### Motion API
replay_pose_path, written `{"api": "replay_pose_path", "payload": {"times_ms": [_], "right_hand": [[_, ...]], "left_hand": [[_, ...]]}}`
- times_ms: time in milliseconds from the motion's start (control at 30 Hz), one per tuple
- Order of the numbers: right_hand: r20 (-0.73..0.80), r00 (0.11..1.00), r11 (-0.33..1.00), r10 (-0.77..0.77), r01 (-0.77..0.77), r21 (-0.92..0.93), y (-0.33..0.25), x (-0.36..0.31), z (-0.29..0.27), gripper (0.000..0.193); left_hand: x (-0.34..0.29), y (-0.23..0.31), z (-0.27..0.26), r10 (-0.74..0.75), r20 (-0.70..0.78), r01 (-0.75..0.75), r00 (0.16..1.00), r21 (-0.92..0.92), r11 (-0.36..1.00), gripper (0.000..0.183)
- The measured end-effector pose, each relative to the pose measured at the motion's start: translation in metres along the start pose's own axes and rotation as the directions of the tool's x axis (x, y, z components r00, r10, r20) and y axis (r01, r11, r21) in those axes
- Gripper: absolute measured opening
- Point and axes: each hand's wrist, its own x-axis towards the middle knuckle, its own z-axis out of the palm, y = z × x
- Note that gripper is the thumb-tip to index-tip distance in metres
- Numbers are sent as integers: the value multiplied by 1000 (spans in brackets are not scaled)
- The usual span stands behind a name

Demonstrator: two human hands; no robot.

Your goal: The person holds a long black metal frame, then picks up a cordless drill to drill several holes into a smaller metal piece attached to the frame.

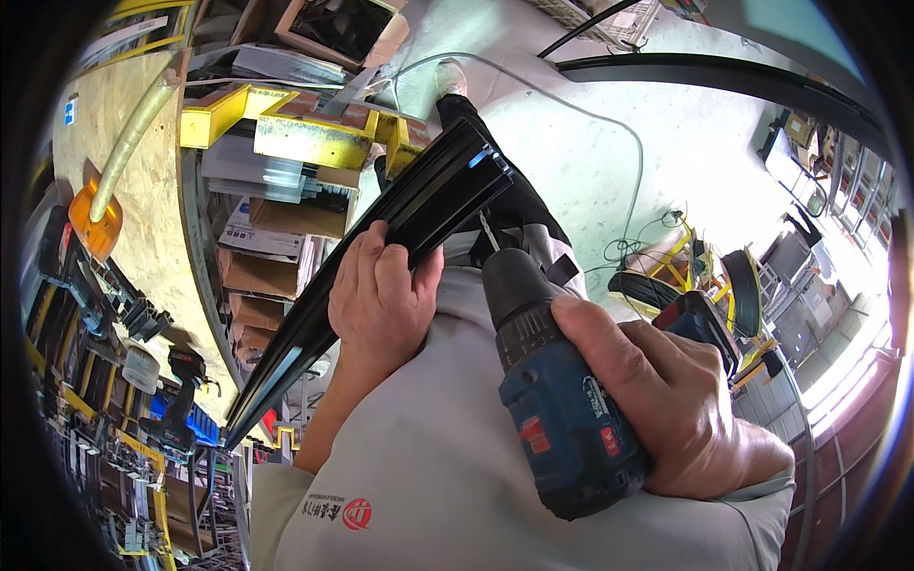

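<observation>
A long black metal profile runs diagonally across my front, its upper end reaching beyond my lap and its lower end toward the workbench at the left. My left hand is closed around it near the middle, fingers over the top face. In my right hand is a blue cordless drill with a black chuck, gripped firmly and pointing up and away from me. Its drill bit reaches the profile's right edge near the upper end; whether the tip touches is unclear.
At the left stands a wooden workbench with an orange-headed mallet. Another cordless drill is at the lower left. Yellow metal brackets sit above cardboard boxes. A grey hose crosses the floor, near coiled cables.
</observation>
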Motion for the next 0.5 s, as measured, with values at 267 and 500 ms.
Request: {"api": "replay_pose_path", "payload": {"times_ms": [267, 500], "right_hand": [[-7, 998, 998, -59, 59, -37, 3, 2, 0, 83], [11, 999, 997, -53, 54, -55, -2, 6, -6, 82]], "left_hand": [[-1, 1, 1, 9, -9, -9, 1000, 11, 1000, 40], [-1, 0, 1, 16, -8, -16, 1000, 24, 1000, 40]]}}
